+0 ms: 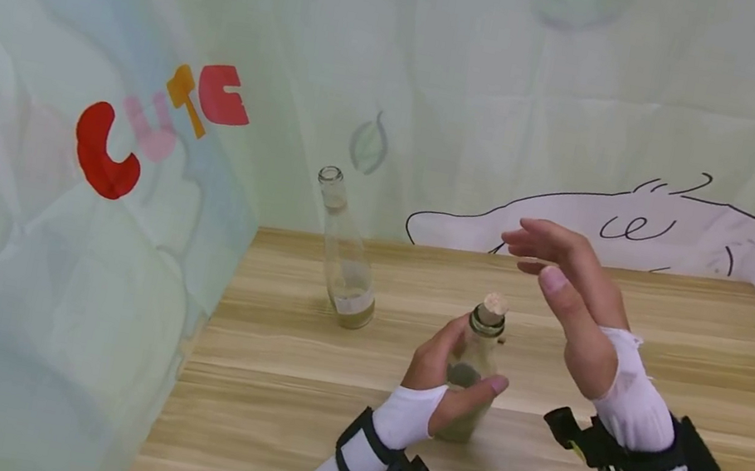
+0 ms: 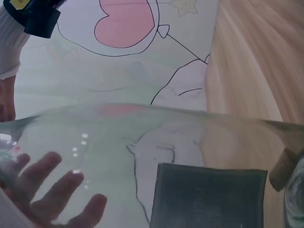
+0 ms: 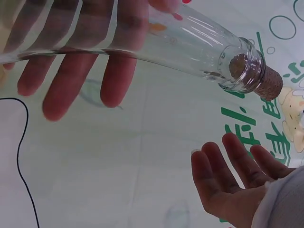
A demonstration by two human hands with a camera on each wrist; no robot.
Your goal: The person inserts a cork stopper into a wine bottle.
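A clear glass bottle [image 1: 482, 345] with a cork [image 1: 495, 304] in its mouth stands on the wooden table. My left hand [image 1: 432, 367] grips its body, thumb on the near side and fingers round the far side. Through the glass in the right wrist view, the fingers [image 3: 71, 92] show wrapped about the bottle [image 3: 190, 40], and the cork [image 3: 270, 85] sits partly inside the neck. A dark square label [image 2: 209, 197] shows in the left wrist view. My right hand [image 1: 588, 332] is raised right of the cork, fingers extended, touching nothing.
A second, uncorked glass bottle [image 1: 347, 260] stands upright to the left, near the table's back edge. Printed cloth [image 1: 410, 48] hangs behind the table [image 1: 260, 383] and along its left side. A small dark bit lies just right of the bottle neck.
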